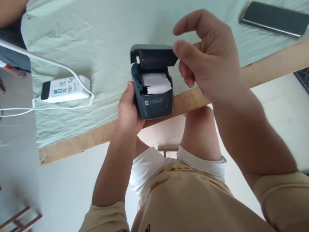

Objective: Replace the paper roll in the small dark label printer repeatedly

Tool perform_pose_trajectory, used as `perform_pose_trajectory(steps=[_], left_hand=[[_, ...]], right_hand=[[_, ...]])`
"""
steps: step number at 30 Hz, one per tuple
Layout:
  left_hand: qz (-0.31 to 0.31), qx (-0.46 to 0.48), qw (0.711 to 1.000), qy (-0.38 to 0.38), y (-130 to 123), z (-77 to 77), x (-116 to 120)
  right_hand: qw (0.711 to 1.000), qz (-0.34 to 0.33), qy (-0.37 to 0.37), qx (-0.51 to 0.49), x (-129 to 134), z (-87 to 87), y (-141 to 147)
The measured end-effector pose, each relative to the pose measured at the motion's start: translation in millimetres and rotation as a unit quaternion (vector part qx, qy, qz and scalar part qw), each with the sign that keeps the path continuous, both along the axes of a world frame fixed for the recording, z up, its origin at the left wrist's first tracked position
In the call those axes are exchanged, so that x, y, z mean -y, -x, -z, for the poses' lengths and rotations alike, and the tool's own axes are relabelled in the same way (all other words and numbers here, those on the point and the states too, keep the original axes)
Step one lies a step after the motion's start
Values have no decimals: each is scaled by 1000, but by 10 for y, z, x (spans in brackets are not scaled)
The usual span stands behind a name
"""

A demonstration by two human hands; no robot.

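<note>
A small dark label printer [156, 108] is held near the table's front edge, its lid [154, 54] raised. Inside lies a roll of white paper [156, 83] with a ragged edge. My left hand [129, 111] grips the printer's left side, the thumb along its wall and the other fingers hidden beneath. At the lid's right corner is my right hand [207, 53], index finger and thumb apart with nothing between them. Its thumb tip overlaps the lid corner in view; whether they touch I cannot tell.
Pale green cloth [96, 29] covers the table, whose wooden edge [79, 140] shows in front. A white power bank [66, 88] with a white cable [55, 62] lies left. A dark phone [275, 19] rests at the far right. Part of another person [12, 13] shows top left.
</note>
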State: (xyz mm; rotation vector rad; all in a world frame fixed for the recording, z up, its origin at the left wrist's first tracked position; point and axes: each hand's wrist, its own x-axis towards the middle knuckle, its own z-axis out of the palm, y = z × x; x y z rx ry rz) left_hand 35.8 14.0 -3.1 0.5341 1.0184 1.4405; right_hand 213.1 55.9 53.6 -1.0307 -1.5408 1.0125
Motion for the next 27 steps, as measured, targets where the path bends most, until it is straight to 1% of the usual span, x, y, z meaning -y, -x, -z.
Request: perform_pose_trajectory(steps=[2, 4, 5, 6, 7, 8, 9, 10, 11, 12, 13, 14, 16, 17, 18, 19, 20, 21, 22, 23, 24, 25, 26, 27], left_hand=[[0, -6, 1000, 16, 3, -11, 9], [9, -2, 1000, 25, 3, -30, 23], [14, 2, 1000, 26, 2, -38, 30], [16, 4, 1000, 24, 0, -44, 35], [14, 3, 1000, 19, -1, -47, 38], [10, -1, 1000, 15, -2, -49, 39], [4, -6, 1000, 13, -2, -52, 40], [-4, -11, 1000, 12, -1, -58, 40], [-7, -15, 1000, 11, 0, -67, 41], [-1, -16, 1000, 10, 2, -82, 43], [13, -15, 1000, 6, 3, -100, 47], [35, -12, 999, 1, 3, -120, 52], [77, 0, 997, -18, 1, -155, 64], [84, 7, 996, -27, -1, -166, 68], [79, 13, 996, -35, -2, -171, 71], [68, 15, 997, -39, -3, -170, 72], [57, 14, 997, -40, -2, -164, 69], [49, 12, 998, -37, 1, -155, 65], [47, 9, 998, -31, 4, -144, 60], [47, 7, 999, -24, 7, -134, 54], [47, 7, 999, -20, 9, -125, 49], [45, 8, 999, -21, 10, -118, 45], [41, 11, 999, -25, 8, -113, 43], [38, 13, 999, -31, 4, -110, 43]], right_hand=[[998, 43, -29, -23, -15, 2, 34], [996, 67, -60, -29, -15, -13, 69], [995, 64, -79, -5, -10, -28, 83], [992, 53, -101, 49, -2, -49, 97], [983, 39, -119, 130, 7, -75, 113], [964, 20, -130, 232, 16, -107, 132], [933, 2, -132, 335, 23, -143, 154], [895, -14, -125, 427, 27, -183, 179], [860, -32, -107, 498, 26, -222, 204], [834, -51, -86, 543, 20, -260, 227], [820, -71, -69, 564, 10, -295, 243], [815, -90, -58, 569, -1, -326, 250], [826, -111, -51, 550, -11, -377, 226], [839, -108, -54, 531, -3, -396, 193], [857, -98, -59, 502, 16, -406, 147], [886, -87, -62, 452, 46, -404, 91], [922, -72, -59, 375, 83, -383, 29], [957, -56, -52, 279, 121, -338, -34], [984, -38, -40, 168, 155, -269, -94], [997, -10, -20, 74, 180, -176, -145], [1000, 14, -3, 24, 193, -67, -186], [999, 41, 20, 12, 194, 51, -216], [997, 52, 30, 42, 185, 166, -236], [995, 63, 17, 80, 168, 267, -246]])
